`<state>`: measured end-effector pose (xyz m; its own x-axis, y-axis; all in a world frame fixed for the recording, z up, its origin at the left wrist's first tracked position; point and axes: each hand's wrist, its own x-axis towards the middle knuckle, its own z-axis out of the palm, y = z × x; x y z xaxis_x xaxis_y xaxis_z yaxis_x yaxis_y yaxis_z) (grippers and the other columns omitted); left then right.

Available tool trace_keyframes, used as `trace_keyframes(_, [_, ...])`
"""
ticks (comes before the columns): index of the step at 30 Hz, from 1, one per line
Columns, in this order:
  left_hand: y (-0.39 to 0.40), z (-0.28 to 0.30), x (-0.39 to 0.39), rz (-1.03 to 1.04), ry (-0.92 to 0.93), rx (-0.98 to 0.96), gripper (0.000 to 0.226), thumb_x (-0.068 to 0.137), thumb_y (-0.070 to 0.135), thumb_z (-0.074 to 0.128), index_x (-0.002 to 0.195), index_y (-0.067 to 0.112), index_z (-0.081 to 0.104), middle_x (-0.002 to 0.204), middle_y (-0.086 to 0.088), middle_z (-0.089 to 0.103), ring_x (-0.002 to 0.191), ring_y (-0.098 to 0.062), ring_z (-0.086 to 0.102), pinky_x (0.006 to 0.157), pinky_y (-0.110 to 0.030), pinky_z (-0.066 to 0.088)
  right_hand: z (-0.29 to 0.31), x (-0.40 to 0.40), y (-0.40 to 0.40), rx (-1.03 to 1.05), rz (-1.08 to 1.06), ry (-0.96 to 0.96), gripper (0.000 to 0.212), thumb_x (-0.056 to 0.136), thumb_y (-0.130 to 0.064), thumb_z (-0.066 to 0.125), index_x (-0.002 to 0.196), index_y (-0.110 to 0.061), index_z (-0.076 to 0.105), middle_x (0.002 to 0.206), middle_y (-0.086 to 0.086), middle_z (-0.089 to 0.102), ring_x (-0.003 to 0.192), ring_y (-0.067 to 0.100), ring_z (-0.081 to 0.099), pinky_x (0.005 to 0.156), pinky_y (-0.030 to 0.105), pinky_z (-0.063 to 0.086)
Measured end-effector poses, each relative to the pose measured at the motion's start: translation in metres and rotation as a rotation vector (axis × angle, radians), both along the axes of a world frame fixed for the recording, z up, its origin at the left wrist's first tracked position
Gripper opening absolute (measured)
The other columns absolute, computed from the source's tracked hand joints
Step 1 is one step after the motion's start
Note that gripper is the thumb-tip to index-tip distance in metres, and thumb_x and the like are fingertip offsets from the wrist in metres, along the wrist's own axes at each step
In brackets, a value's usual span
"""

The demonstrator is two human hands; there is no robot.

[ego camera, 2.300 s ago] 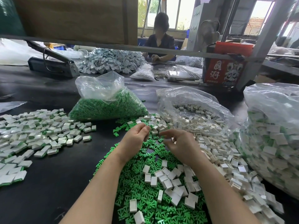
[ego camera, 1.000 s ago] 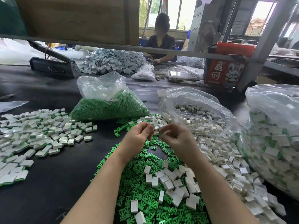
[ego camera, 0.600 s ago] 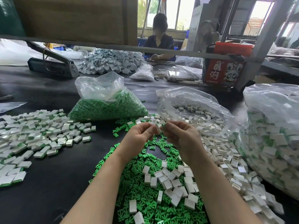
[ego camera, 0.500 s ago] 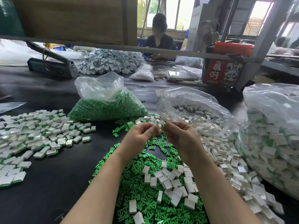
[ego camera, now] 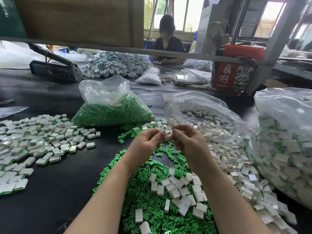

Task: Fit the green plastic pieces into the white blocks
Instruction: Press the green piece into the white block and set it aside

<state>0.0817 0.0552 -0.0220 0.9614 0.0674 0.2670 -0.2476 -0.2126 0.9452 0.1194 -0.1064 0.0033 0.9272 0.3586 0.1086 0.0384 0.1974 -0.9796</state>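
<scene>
My left hand (ego camera: 146,143) and my right hand (ego camera: 188,141) meet above the table, and their fingertips pinch one small white block (ego camera: 167,133) between them. Any green piece in that block is hidden by my fingers. Under my forearms lies a heap of loose green plastic pieces (ego camera: 148,196) with several empty white blocks (ego camera: 179,186) scattered on top. More empty white blocks (ego camera: 224,149) spill from an open clear bag to the right.
A clear bag of green pieces (ego camera: 111,108) stands behind my hands. Fitted white-and-green blocks (ego camera: 38,141) spread over the black table (ego camera: 50,191) at left. A large bag of fitted blocks (ego camera: 287,149) fills the right edge. Another person (ego camera: 168,43) works across the table.
Both hands have lifted slightly and drawn together on the white block. My right hand came up from the pile of blocks to meet the left.
</scene>
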Motion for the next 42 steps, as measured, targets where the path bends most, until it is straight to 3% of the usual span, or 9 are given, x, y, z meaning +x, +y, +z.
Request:
trace_keyframes(4, [0.0,0.001,0.001,-0.011,0.001,-0.016,0.023,0.094,0.037,0.055,0.083,0.022,0.069,0.073,-0.001,0.057,0.069,-0.017,0.045,0.07,-0.037,0.037,0.0,-0.001,-0.002,-0.069,0.017,-0.132,0.02,0.094,0.002,0.055,0.102,-0.006,0.072,0.071,-0.005,0.07,0.055,-0.002,0.059,0.051,0.011,0.045])
trace_keyframes(10, [0.0,-0.001,0.002,-0.053,0.037,-0.06,0.022,0.089,0.04,0.056,0.084,0.022,0.068,0.082,-0.008,0.059,0.076,-0.018,0.048,0.076,-0.039,0.039,-0.001,0.0,-0.003,-0.141,0.01,-0.232,0.012,0.092,-0.001,0.059,0.103,0.0,0.064,0.087,0.009,0.069,0.069,0.006,0.066,0.062,0.014,0.05])
trace_keyframes(17, [0.002,0.0,0.0,-0.088,0.025,-0.025,0.021,0.092,0.037,0.054,0.076,0.028,0.066,0.076,-0.004,0.054,0.071,-0.014,0.046,0.072,-0.033,0.038,-0.004,0.005,-0.003,-0.197,0.004,-0.309,0.009,0.088,0.0,0.065,0.096,-0.002,0.069,0.085,0.008,0.071,0.073,0.009,0.069,0.067,0.016,0.052])
trace_keyframes(26, [0.002,0.001,-0.002,-0.133,0.053,-0.013,0.018,0.091,0.032,0.054,0.08,0.026,0.067,0.07,0.014,0.059,0.069,-0.004,0.051,0.069,-0.017,0.043,-0.006,0.01,-0.007,-0.269,0.058,-0.262,0.011,0.091,-0.007,0.065,0.101,-0.003,0.067,0.074,0.003,0.069,0.06,0.0,0.062,0.053,0.011,0.045])
trace_keyframes(29, [0.003,0.0,-0.001,-0.124,0.044,0.007,0.021,0.097,0.023,0.053,0.08,0.024,0.064,0.069,0.016,0.058,0.067,-0.003,0.049,0.068,-0.017,0.041,-0.01,0.009,-0.006,-0.397,0.091,-0.284,0.013,0.097,-0.015,0.057,0.095,-0.005,0.065,0.067,-0.002,0.064,0.053,0.003,0.053,0.05,0.016,0.042])
trace_keyframes(34, [0.0,0.002,0.0,-0.114,0.056,0.082,0.03,0.1,0.014,0.051,0.074,0.026,0.06,0.061,0.02,0.052,0.061,-0.001,0.045,0.061,-0.013,0.038,-0.015,0.011,0.0,-0.622,0.082,-0.413,0.028,0.102,-0.02,0.046,0.076,-0.016,0.055,0.062,-0.005,0.054,0.055,0.006,0.046,0.06,0.032,0.04])
trace_keyframes(39, [-0.004,0.004,-0.003,-0.121,0.103,0.097,0.025,0.102,0.012,0.049,0.078,0.017,0.055,0.062,0.016,0.048,0.062,-0.006,0.042,0.062,-0.021,0.037,-0.018,0.008,0.002,-0.575,0.117,-0.366,0.028,0.103,-0.016,0.041,0.079,-0.011,0.053,0.068,0.008,0.055,0.057,0.012,0.046,0.061,0.036,0.04])
trace_keyframes(42, [-0.007,0.007,-0.004,-0.138,0.125,0.052,0.02,0.102,0.011,0.048,0.083,0.01,0.054,0.074,-0.005,0.047,0.073,-0.017,0.042,0.072,-0.035,0.037,-0.019,0.007,0.003,-0.497,0.12,-0.31,0.03,0.104,-0.015,0.039,0.08,-0.006,0.053,0.069,0.012,0.052,0.062,0.019,0.046,0.061,0.036,0.038])
